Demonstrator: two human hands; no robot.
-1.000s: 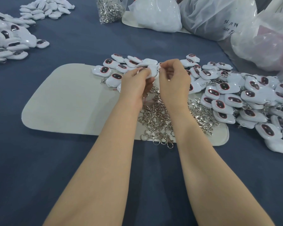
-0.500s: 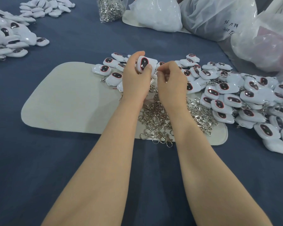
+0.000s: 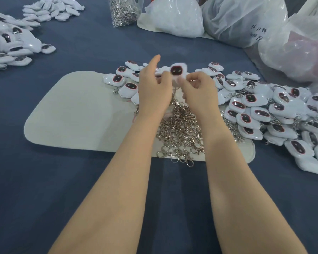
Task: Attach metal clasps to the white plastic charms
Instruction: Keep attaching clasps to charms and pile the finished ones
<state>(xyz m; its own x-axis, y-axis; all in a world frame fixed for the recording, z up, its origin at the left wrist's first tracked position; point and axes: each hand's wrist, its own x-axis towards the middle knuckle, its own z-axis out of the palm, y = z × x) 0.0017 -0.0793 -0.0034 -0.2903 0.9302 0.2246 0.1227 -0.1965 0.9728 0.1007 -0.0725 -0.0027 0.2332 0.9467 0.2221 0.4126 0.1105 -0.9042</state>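
A white plastic charm (image 3: 177, 70) with a dark red-rimmed face is blurred in the air between my two hands. My right hand (image 3: 200, 88) has its fingers curled and pinches the charm's lower edge, where a metal clasp (image 3: 173, 96) hangs down. My left hand (image 3: 154, 87) is beside it with a finger stretched straight up and its thumb against the charm's left side. Loose metal clasps (image 3: 180, 132) lie heaped on a pale mat (image 3: 77, 114) under my wrists. Several more charms (image 3: 264, 114) are piled to the right.
Further charms lie at the far left (image 3: 11, 44) and back left (image 3: 51, 10) on the blue cloth (image 3: 44, 198). A clear bag of clasps (image 3: 123, 10) and large plastic bags (image 3: 242, 19) stand along the back and right.
The charm has risen from my left hand's grip and turned its face toward me. My left fingers have straightened, and my right hand has closed in under the charm.
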